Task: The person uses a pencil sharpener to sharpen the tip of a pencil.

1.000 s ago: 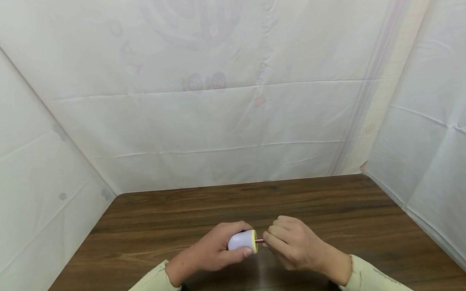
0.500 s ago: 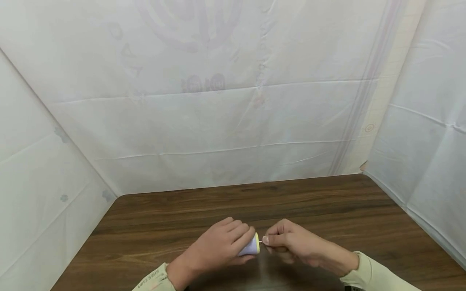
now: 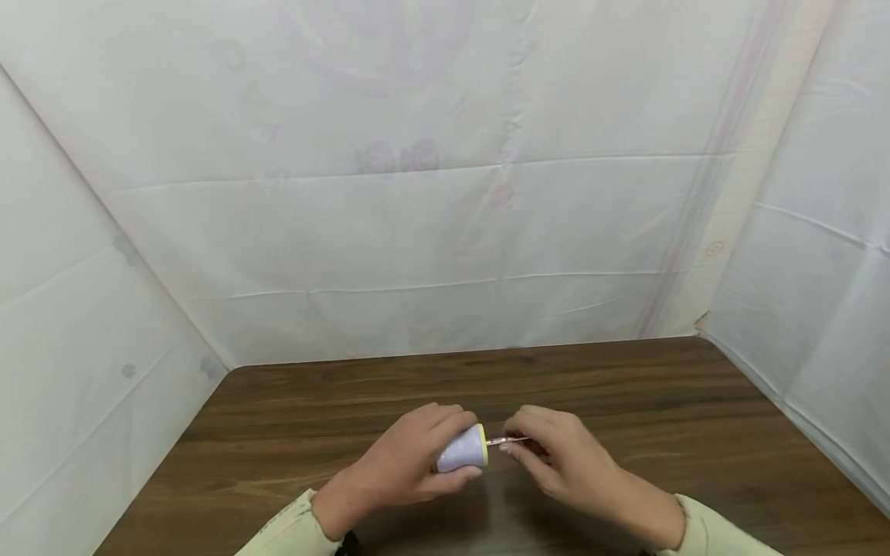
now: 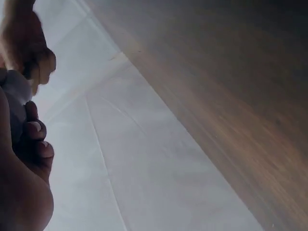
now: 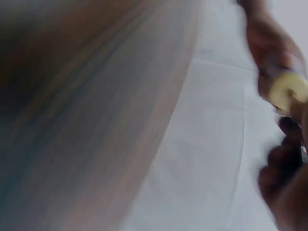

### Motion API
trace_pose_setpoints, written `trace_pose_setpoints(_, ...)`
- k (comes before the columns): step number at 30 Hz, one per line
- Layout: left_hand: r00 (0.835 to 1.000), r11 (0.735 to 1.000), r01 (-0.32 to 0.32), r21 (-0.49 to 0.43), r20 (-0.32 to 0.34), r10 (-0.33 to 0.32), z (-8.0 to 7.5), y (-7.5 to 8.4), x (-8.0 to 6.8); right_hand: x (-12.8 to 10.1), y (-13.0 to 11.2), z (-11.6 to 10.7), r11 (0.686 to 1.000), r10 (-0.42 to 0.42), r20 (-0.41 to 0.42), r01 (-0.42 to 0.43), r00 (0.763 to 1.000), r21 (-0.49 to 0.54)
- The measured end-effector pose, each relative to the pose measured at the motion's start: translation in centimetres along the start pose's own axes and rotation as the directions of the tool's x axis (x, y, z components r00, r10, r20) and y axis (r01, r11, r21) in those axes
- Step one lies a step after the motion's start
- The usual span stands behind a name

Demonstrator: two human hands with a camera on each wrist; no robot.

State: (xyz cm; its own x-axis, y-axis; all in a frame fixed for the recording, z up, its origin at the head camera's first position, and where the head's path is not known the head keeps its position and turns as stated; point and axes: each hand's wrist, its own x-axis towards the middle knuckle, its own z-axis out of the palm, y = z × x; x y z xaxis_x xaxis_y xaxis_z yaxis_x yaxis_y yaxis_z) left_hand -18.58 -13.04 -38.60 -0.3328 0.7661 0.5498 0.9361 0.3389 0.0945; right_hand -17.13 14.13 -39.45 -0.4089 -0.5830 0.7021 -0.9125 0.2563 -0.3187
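Observation:
My left hand [image 3: 406, 459] grips a lavender, barrel-shaped pencil sharpener [image 3: 460, 450], its yellow end [image 3: 484, 445] facing right. A thin, shiny reddish pencil [image 3: 497, 442] enters the middle of that end. Thumb and fingers of my right hand [image 3: 566, 455] pinch the pencil, hiding part of it. In the left wrist view, the sharpener [image 4: 19, 89] shows dimly in the left hand at the left border, the right hand [image 4: 29, 43] beyond it. The right wrist view is blurred; the round yellow end [image 5: 280, 89] appears at its right border.
Both hands are over a dark brown wood-grain table [image 3: 334, 394], near its front. White cloth [image 3: 389, 239] hangs behind the table and along both sides. Pale sleeves [image 3: 288, 529] cover both forearms.
Both hands rise slightly. The left hand rolls, baring more of the sharpener than half a second ago. My right hand turns its back upward, and more of the pencil shows.

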Motion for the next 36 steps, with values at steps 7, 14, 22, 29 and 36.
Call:
trace_pose_setpoints(7,0.95,0.725,0.308,-0.616,0.237,-0.202,-0.3,0.6,0.1,1.9,0.2,-0.4,0.661,-0.646,-0.129,0.466,0.752,-0.588)
trace_pose_setpoints(14,0.945,0.462,0.325,-0.825,0.307,-0.117,0.4,0.8,0.1,2.2,-0.5,-0.4,0.596,-0.73,-0.072,0.582,0.68,-0.553)
trace_pose_setpoints(22,0.971,0.801,0.222,-0.557,0.199,-0.131,0.5,1.0,-0.1,0.8,-0.5,0.3,0.845,-0.483,-0.073,0.444,0.872,-0.297)
trace_pose_setpoints(29,0.995,1.0,0.004,0.019,0.1,-0.006,0.2,1.4,-0.1,-0.6,-1.7,0.5,0.931,0.19,0.098,-0.211,0.977,0.297)
trace_pose_setpoints(36,0.961,0.868,-0.275,0.414,0.097,0.259,0.6,1.7,0.1,-0.5,-2.1,-0.8,0.29,0.435,0.583,-0.719,0.687,0.631)
